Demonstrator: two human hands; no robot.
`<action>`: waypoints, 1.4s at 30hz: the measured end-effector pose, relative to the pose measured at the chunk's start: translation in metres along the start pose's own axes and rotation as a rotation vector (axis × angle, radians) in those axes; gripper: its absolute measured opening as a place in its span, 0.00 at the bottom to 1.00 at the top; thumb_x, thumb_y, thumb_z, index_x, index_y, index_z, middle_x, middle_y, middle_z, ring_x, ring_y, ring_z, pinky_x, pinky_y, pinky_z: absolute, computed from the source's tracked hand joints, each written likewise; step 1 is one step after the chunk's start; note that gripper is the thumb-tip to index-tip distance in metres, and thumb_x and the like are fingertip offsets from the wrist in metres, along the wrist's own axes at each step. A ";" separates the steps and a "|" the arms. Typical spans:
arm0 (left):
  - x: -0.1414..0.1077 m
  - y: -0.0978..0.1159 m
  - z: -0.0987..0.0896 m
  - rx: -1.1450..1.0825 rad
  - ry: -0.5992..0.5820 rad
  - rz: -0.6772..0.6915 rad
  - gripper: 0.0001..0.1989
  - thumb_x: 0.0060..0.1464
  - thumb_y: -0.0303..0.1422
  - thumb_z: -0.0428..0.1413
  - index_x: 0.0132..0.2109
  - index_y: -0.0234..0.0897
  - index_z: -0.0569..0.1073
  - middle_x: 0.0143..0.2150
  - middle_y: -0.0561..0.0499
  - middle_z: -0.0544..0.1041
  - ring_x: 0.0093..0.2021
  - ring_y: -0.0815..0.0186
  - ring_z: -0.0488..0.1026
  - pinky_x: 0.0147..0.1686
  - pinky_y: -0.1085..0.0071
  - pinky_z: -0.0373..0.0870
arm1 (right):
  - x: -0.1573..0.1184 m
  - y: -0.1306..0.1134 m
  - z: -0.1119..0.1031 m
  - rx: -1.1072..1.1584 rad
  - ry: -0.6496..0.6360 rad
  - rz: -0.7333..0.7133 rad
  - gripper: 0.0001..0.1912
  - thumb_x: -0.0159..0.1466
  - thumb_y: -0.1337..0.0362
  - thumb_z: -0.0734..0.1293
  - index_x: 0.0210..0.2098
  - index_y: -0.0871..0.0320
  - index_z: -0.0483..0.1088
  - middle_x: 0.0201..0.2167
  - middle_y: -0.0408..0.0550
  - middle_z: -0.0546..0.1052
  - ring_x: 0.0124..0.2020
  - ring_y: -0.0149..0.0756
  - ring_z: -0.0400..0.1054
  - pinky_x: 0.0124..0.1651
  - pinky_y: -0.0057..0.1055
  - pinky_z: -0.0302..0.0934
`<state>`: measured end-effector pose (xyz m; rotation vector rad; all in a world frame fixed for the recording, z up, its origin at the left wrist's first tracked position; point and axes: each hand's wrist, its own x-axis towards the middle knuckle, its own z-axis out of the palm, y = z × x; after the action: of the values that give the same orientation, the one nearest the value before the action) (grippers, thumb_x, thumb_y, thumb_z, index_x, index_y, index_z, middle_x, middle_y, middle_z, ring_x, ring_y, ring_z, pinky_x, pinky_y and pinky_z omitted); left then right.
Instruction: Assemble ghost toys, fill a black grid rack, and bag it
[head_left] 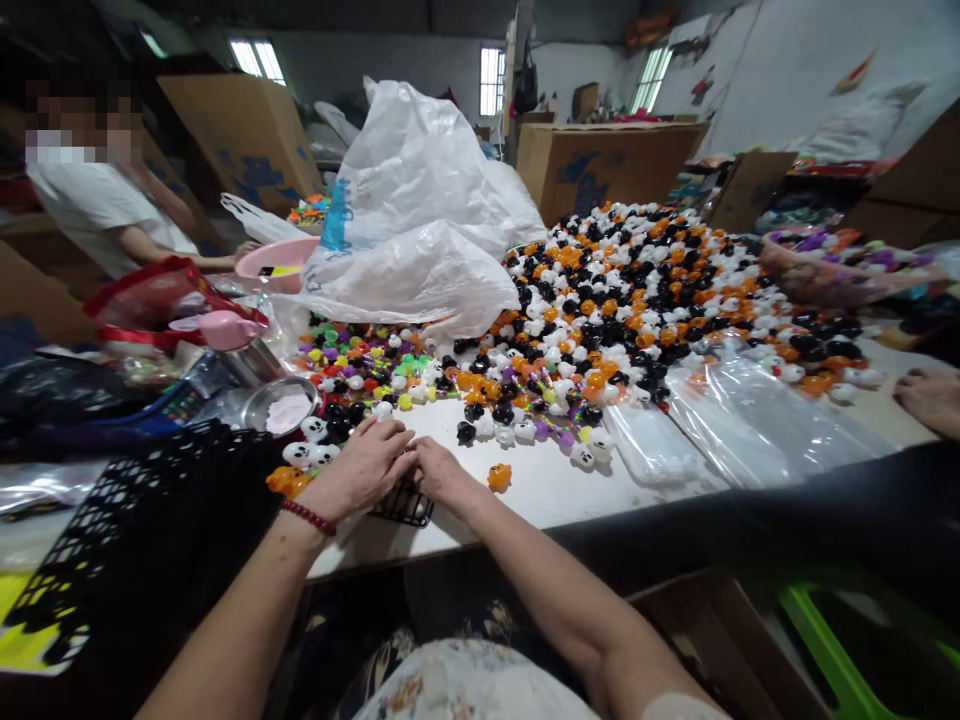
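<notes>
Both of my hands meet over a small black grid basket near the table's front edge. My left hand, with a red bead bracelet at the wrist, lies over its far left side, fingers bent; whatever they hold is hidden. My right hand touches the left one, its fingers closed at the basket's far edge, and its fingertips are hidden. A single orange toy lies right of the basket. White skull-like toys and orange ones sit beside my left hand.
A big heap of black, white and orange toys covers the table behind. Clear plastic bags lie at the right, near another person's hand. Stacked black grids, a metal bowl and a pink-lidded flask stand left.
</notes>
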<state>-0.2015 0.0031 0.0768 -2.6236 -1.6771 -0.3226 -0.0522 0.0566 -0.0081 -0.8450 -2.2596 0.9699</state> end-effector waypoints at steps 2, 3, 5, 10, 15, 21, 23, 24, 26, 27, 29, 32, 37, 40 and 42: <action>-0.001 -0.001 -0.001 0.008 0.013 -0.014 0.16 0.64 0.41 0.46 0.50 0.40 0.73 0.49 0.45 0.74 0.53 0.59 0.69 0.61 0.52 0.56 | -0.021 0.007 -0.031 -0.148 0.105 -0.053 0.15 0.63 0.71 0.63 0.49 0.58 0.69 0.49 0.53 0.71 0.50 0.40 0.64 0.54 0.35 0.60; -0.002 -0.001 -0.002 0.009 0.022 -0.023 0.17 0.64 0.41 0.47 0.52 0.40 0.72 0.51 0.44 0.74 0.55 0.58 0.69 0.61 0.51 0.55 | -0.033 0.013 -0.050 -0.256 0.166 -0.039 0.14 0.64 0.71 0.62 0.49 0.59 0.70 0.48 0.55 0.71 0.50 0.42 0.63 0.54 0.37 0.59; -0.005 0.001 -0.004 0.000 0.035 -0.035 0.18 0.64 0.41 0.46 0.54 0.40 0.71 0.53 0.43 0.73 0.59 0.57 0.66 0.63 0.49 0.52 | -0.057 0.027 -0.090 -0.535 0.263 0.108 0.13 0.63 0.73 0.61 0.44 0.60 0.72 0.45 0.57 0.71 0.48 0.46 0.62 0.52 0.41 0.57; -0.011 0.007 -0.007 -0.034 0.111 -0.066 0.20 0.66 0.41 0.43 0.57 0.39 0.70 0.57 0.43 0.73 0.63 0.57 0.63 0.65 0.49 0.51 | -0.090 0.062 -0.153 -1.006 0.276 0.381 0.13 0.63 0.73 0.60 0.42 0.60 0.74 0.44 0.61 0.69 0.47 0.51 0.58 0.47 0.43 0.52; -0.017 0.012 -0.010 -0.060 0.159 -0.108 0.21 0.66 0.40 0.42 0.57 0.37 0.70 0.57 0.42 0.73 0.62 0.57 0.63 0.65 0.50 0.54 | -0.078 0.078 -0.151 -1.040 0.210 0.316 0.13 0.64 0.69 0.62 0.45 0.55 0.74 0.47 0.60 0.67 0.48 0.51 0.55 0.47 0.43 0.48; -0.016 0.010 -0.021 -0.091 0.145 -0.107 0.21 0.67 0.38 0.39 0.57 0.33 0.70 0.57 0.41 0.72 0.61 0.58 0.64 0.62 0.53 0.61 | -0.067 0.086 -0.142 -1.042 0.144 0.146 0.08 0.63 0.66 0.62 0.39 0.58 0.73 0.45 0.58 0.69 0.48 0.52 0.56 0.48 0.44 0.48; -0.015 0.007 -0.020 -0.092 0.138 -0.107 0.21 0.67 0.38 0.39 0.56 0.34 0.70 0.56 0.41 0.73 0.60 0.58 0.65 0.62 0.53 0.62 | -0.067 0.084 -0.140 -1.036 0.156 0.102 0.08 0.63 0.64 0.62 0.39 0.58 0.71 0.44 0.57 0.70 0.48 0.51 0.58 0.48 0.44 0.49; -0.014 0.006 -0.019 -0.090 0.132 -0.110 0.21 0.67 0.38 0.40 0.56 0.34 0.70 0.56 0.42 0.73 0.60 0.57 0.64 0.62 0.52 0.62 | -0.068 0.081 -0.138 -1.020 0.163 0.085 0.08 0.64 0.63 0.62 0.39 0.59 0.71 0.42 0.56 0.70 0.47 0.51 0.58 0.48 0.44 0.49; -0.014 0.005 -0.016 -0.086 0.112 -0.119 0.21 0.67 0.38 0.40 0.56 0.35 0.70 0.57 0.42 0.73 0.61 0.57 0.64 0.62 0.51 0.60 | -0.067 0.072 -0.134 -0.932 0.178 0.058 0.10 0.65 0.63 0.60 0.41 0.60 0.70 0.40 0.56 0.71 0.46 0.49 0.61 0.47 0.41 0.52; -0.014 0.005 -0.014 -0.084 0.099 -0.125 0.21 0.67 0.39 0.40 0.56 0.35 0.70 0.57 0.42 0.73 0.61 0.57 0.64 0.63 0.51 0.59 | -0.067 0.066 -0.131 -0.856 0.190 0.054 0.11 0.66 0.64 0.59 0.42 0.61 0.69 0.40 0.56 0.72 0.44 0.48 0.62 0.46 0.39 0.53; -0.014 0.004 -0.013 -0.081 0.078 -0.134 0.22 0.67 0.39 0.39 0.57 0.34 0.70 0.58 0.42 0.72 0.62 0.56 0.63 0.64 0.49 0.57 | -0.063 0.051 -0.122 -0.651 0.217 0.083 0.13 0.67 0.66 0.57 0.46 0.63 0.68 0.38 0.56 0.73 0.40 0.44 0.65 0.42 0.35 0.55; -0.014 0.003 -0.014 -0.091 0.083 -0.140 0.23 0.67 0.40 0.39 0.58 0.35 0.69 0.58 0.42 0.72 0.62 0.57 0.63 0.64 0.49 0.56 | -0.054 0.027 -0.106 -0.312 0.211 0.148 0.15 0.68 0.65 0.55 0.51 0.62 0.66 0.34 0.50 0.75 0.31 0.38 0.67 0.35 0.31 0.56; -0.015 -0.002 -0.018 -0.132 0.139 -0.143 0.22 0.67 0.39 0.39 0.59 0.36 0.68 0.59 0.42 0.71 0.61 0.59 0.64 0.62 0.52 0.61 | -0.023 0.005 -0.082 -0.191 0.158 0.063 0.13 0.68 0.56 0.62 0.40 0.55 0.76 0.32 0.46 0.78 0.35 0.37 0.66 0.39 0.30 0.55; -0.015 -0.003 -0.020 -0.146 0.135 -0.146 0.22 0.67 0.39 0.40 0.59 0.36 0.68 0.59 0.42 0.71 0.61 0.59 0.64 0.62 0.53 0.62 | 0.000 0.002 -0.075 -0.247 0.115 0.033 0.11 0.66 0.57 0.65 0.36 0.55 0.78 0.32 0.47 0.78 0.37 0.37 0.66 0.42 0.30 0.54; -0.014 -0.002 -0.021 -0.156 0.126 -0.149 0.22 0.67 0.39 0.40 0.59 0.35 0.69 0.59 0.42 0.71 0.62 0.59 0.64 0.62 0.52 0.62 | 0.015 0.000 -0.072 -0.237 0.085 0.053 0.09 0.65 0.58 0.67 0.35 0.55 0.77 0.32 0.46 0.78 0.36 0.36 0.66 0.40 0.29 0.54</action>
<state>-0.2127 -0.0114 0.0942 -2.5224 -1.8792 -0.6322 -0.0135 0.0985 0.0383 -1.0316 -2.3182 0.6827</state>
